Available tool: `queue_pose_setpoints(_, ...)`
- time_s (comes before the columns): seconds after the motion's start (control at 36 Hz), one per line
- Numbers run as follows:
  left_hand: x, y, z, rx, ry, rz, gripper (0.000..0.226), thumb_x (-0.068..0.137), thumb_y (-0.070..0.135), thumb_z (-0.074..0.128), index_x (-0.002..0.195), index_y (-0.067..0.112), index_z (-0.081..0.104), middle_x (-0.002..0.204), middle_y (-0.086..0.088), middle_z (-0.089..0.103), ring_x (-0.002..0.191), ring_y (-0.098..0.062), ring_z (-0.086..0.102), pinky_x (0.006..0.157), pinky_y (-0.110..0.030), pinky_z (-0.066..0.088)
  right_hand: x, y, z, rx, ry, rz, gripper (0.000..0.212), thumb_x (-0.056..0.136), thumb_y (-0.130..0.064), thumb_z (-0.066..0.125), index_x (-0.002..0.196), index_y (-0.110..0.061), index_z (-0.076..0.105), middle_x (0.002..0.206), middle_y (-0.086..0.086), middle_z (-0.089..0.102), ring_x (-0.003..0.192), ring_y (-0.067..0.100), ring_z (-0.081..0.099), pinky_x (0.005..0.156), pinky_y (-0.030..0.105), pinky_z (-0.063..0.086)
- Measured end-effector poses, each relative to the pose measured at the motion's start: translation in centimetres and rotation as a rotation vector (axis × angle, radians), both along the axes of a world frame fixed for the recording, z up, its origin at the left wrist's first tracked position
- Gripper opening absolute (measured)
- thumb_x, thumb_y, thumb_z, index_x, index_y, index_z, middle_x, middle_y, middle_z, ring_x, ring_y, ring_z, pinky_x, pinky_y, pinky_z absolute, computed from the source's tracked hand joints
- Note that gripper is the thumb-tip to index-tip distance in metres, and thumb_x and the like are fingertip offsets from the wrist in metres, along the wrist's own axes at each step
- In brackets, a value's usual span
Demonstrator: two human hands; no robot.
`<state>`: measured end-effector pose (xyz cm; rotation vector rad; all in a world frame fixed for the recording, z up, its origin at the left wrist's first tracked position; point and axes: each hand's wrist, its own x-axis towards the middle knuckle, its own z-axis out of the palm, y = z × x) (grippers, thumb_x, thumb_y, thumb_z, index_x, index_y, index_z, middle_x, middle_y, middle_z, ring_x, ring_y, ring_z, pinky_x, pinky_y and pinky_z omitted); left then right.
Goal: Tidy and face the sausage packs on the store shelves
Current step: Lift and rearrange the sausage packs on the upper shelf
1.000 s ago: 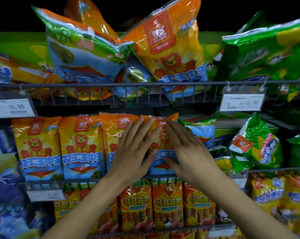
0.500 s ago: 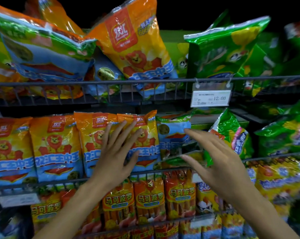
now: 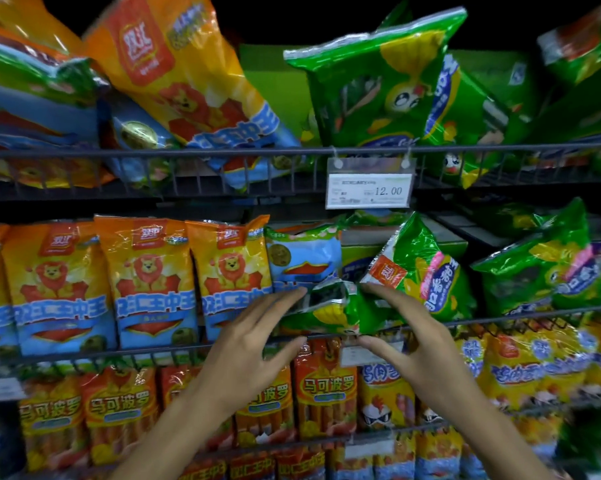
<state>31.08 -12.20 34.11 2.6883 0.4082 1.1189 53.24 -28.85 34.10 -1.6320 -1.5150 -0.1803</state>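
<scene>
Head view: left hand (image 3: 247,344) and right hand (image 3: 410,337), fingers spread, close on a slumped green pack (image 3: 337,311) (not yet gripped); standing it upright comes next.

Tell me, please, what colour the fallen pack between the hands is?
Mostly green, with yellow; the fallen pack shows in the head view.

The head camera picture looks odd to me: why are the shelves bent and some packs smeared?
Head view: the wide lens bows the wire rail; the corners, like the green packs at right, are motion-blurred; glare streaks the orange lion packs; above the top shelf it is black.
</scene>
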Motion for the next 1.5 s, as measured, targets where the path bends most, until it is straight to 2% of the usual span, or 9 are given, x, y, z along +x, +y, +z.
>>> queue_pose_setpoints(0.22,1.1,-0.5,-0.6,-0.202,-0.039,0.057,0.064,0.089,0.063,0.061,0.143,0.073,0.029,0.142,0.057,0.028,0.133,0.031,0.025,0.105,-0.001,0.024,2.8,-0.7,0.3,0.245,0.082,-0.093,0.058,0.096,-0.037,0.066,0.151,-0.033,0.046,0.153,-0.026,0.042,0.146,0.002,0.036,0.112,0.008,0.030)
queue_pose_setpoints(0.42,1.5,-0.4,0.1,-0.283,-0.047,0.019,0.060,0.086,0.061,0.064,0.136,0.077,0.034,0.140,0.056,0.035,0.131,0.028,0.033,0.102,0.005,0.027,2.6,0.9,-0.7,0.241,-0.076,-0.091,0.057,0.099,-0.045,0.062,0.152,-0.028,0.047,0.158,-0.021,0.039,0.153,0.011,0.028,0.126,0.028,0.019)
queue_pose_setpoints(0.56,1.3,0.2,0.2,-0.300,-0.057,-0.031,0.060,0.084,0.059,0.068,0.136,0.074,0.040,0.140,0.053,0.039,0.131,0.027,0.035,0.101,0.002,0.029,4.9,2.0,-1.2,0.305,-0.203,-0.180,0.053,0.095,-0.016,0.072,0.145,-0.013,0.055,0.156,-0.003,0.048,0.152,0.021,0.032,0.123,0.051,0.029)
queue_pose_setpoints(0.69,2.1,0.3,0.6,-0.322,-0.125,-0.093,0.059,0.082,0.055,0.073,0.134,0.069,0.049,0.138,0.043,0.050,0.132,0.017,0.045,0.103,0.000,0.035,6.7,1.9,-0.7,0.368,-0.360,-0.323,0.047,0.095,-0.014,0.070,0.141,-0.015,0.061,0.152,-0.002,0.052,0.148,0.022,0.040,0.121,0.043,0.034)
queue_pose_setpoints(0.89,6.1,-2.2,1.7,-0.274,-0.268,-0.135,0.063,0.086,0.044,0.078,0.143,0.046,0.052,0.140,0.034,0.054,0.134,0.009,0.049,0.114,-0.014,0.035,7.3,1.8,-0.7,0.515,-0.195,-0.467,0.045,0.098,-0.007,0.065,0.143,-0.013,0.058,0.150,-0.001,0.052,0.146,0.019,0.042,0.120,0.043,0.037)
queue_pose_setpoints(1.06,11.8,-5.1,3.0,-0.302,-0.323,-0.184,0.069,0.092,0.050,0.068,0.152,0.053,0.034,0.141,0.038,0.047,0.135,0.010,0.046,0.114,-0.014,0.036,9.8,0.4,1.2,0.623,-0.105,-0.511,0.041,0.102,-0.014,0.057,0.143,-0.010,0.057,0.146,-0.003,0.055,0.143,0.016,0.045,0.120,0.031,0.035)
queue_pose_setpoints(1.17,16.0,-6.0,3.7,-0.348,-0.352,-0.137,0.063,0.096,0.059,0.059,0.151,0.059,0.028,0.145,0.043,0.040,0.137,0.012,0.041,0.109,-0.005,0.035,12.1,-0.8,2.1,0.614,-0.127,-0.487,0.048,0.097,-0.001,0.067,0.143,-0.010,0.057,0.145,0.002,0.058,0.141,0.015,0.048,0.118,0.032,0.039)
queue_pose_setpoints(1.33,21.8,-6.1,4.5,-0.298,-0.318,-0.017,0.062,0.100,0.048,0.059,0.154,0.046,0.028,0.154,0.008,0.050,0.130,0.005,0.043,0.090,0.010,0.028,13.9,-2.4,1.8,0.588,-0.207,-0.352,0.054,0.096,-0.002,0.068,0.147,-0.011,0.053,0.150,-0.002,0.054,0.143,0.016,0.048,0.118,0.034,0.041)
queue_pose_setpoints(1.5,24.5,-6.7,3.8,-0.320,-0.278,-0.046,0.066,0.098,0.059,0.052,0.155,0.055,0.019,0.153,0.037,0.029,0.138,0.014,0.031,0.105,-0.008,0.027,13.4,-3.9,0.4,0.649,-0.238,-0.191,0.046,0.096,0.002,0.065,0.140,-0.003,0.055,0.146,0.007,0.056,0.140,0.026,0.052,0.116,0.038,0.043)
